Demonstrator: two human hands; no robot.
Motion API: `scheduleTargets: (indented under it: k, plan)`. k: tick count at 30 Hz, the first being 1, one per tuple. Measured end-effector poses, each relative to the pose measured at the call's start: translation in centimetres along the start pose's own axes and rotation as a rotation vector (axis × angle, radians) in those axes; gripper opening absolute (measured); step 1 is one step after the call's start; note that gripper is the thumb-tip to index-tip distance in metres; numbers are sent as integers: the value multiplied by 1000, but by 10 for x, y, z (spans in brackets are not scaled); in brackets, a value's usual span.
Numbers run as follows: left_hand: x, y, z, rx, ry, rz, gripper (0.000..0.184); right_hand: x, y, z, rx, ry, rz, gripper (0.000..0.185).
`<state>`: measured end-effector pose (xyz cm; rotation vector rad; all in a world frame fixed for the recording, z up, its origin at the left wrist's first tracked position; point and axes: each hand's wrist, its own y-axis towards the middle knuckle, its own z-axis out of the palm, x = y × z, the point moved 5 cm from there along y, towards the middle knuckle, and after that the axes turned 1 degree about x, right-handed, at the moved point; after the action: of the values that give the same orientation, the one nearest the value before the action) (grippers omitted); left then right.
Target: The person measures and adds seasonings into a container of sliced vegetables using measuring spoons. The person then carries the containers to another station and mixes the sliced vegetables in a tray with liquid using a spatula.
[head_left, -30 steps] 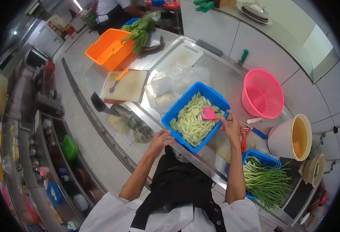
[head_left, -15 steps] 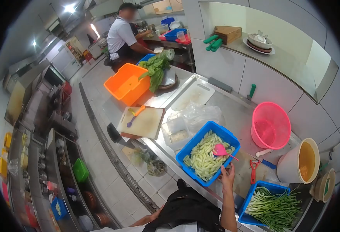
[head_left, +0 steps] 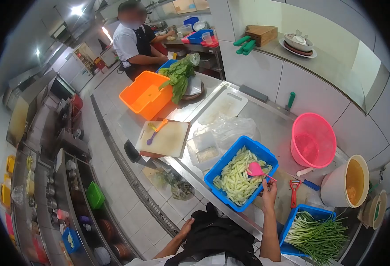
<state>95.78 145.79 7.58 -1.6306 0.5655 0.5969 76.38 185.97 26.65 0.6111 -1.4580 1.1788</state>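
Observation:
A blue tub holds many pale green, finger-length vegetable pieces. On top of them, at the tub's right side, lies a pink scoop, its thin handle reaching over the rim. My right hand is at that rim, thumb and fingertips closed around the handle's end; whether they also touch the tub I cannot tell. Low beside the black apron, my left hand hangs with its fingers stretched out and nothing in it.
Right of the tub are a red peeler, a blue-handled tool, a pink bucket, a pail of brownish liquid and spring onions. Cutting boards and an orange bin stand leftward. Another person works behind.
My right hand has moved up along the tub's rim to the scoop's handle. My left hand has come further into view by the apron. The other person has turned.

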Motion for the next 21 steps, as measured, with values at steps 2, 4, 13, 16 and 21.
scheduleTargets:
  k: [2, 4, 13, 16, 21]
  plan:
    - [-42, -32, 10, 8, 89, -22, 65, -2, 3, -2, 7, -6, 1, 23]
    - [-42, -38, 11, 10, 83, -32, 64, -2, 2, -3, 19, -14, 13, 23]
    - [4, -54, -5, -142, 250, -114, 59, 0, -1, -4, 19, -25, 16, 24]
    - [40, -53, -18, -140, 378, -80, 58, -1, -1, -6, 29, -33, 22, 25]
    - [116, -39, -35, 24, 390, 52, 50, -2, 0, -6, 25, -3, 36, 21]
